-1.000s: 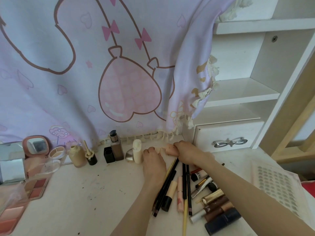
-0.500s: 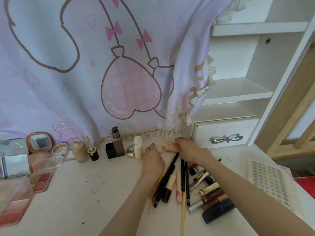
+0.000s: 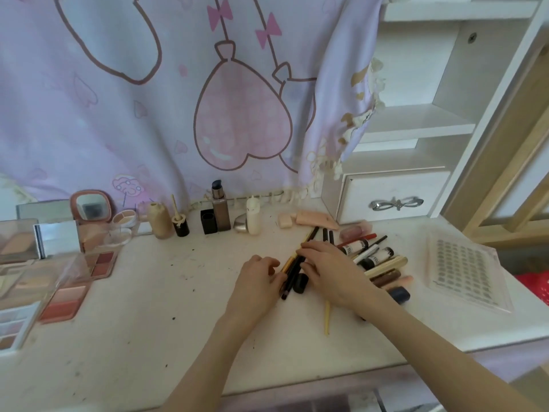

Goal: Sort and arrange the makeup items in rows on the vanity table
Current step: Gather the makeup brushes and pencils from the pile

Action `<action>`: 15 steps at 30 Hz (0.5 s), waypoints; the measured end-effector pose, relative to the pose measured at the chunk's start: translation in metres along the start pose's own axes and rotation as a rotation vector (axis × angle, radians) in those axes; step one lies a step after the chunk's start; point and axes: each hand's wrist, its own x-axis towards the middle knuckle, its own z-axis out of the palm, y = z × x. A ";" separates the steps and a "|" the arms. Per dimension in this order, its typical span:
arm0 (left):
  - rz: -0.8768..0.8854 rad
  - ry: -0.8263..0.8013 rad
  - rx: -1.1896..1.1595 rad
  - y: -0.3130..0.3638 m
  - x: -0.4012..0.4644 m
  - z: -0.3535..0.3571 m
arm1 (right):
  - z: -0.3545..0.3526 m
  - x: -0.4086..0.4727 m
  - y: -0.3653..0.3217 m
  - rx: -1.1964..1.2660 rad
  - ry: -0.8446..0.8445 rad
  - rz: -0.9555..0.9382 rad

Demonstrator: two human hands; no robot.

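A bundle of thin black and gold makeup pencils (image 3: 309,237) lies slanted in the middle of the white vanity table (image 3: 148,322). My left hand (image 3: 257,281) curls its fingers around the bundle's near end. My right hand (image 3: 329,270) lies over the pencils from the right, fingers on top and thumb beneath. A black-capped stick (image 3: 300,284) sits between my hands. One yellow pencil (image 3: 327,319) pokes out under my right wrist. Along the back stand a beige bottle (image 3: 160,223), a brown pump bottle (image 3: 221,211) and a white bottle (image 3: 253,218); beside them lie a beige sponge (image 3: 285,222) and a pink tube (image 3: 315,220).
A heap of lipsticks and tubes (image 3: 380,263) lies right of my right hand. A clear lash tray (image 3: 466,269) sits near the right edge. Open palettes (image 3: 98,263) and a compact mirror (image 3: 90,206) crowd the left. A drawer unit (image 3: 395,200) stands behind on the right.
Both hands left the sponge and pink tube at the back row and pulled toward me onto the pencil bundle. The sponge and tube now lie free beside the white bottle.
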 end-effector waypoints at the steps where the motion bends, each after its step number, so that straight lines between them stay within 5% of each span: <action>1: 0.005 0.005 0.010 0.001 0.000 0.000 | 0.001 -0.004 -0.001 -0.011 0.013 0.010; 15: -0.032 -0.049 0.273 -0.012 -0.002 -0.016 | -0.016 -0.028 0.015 0.206 0.222 0.247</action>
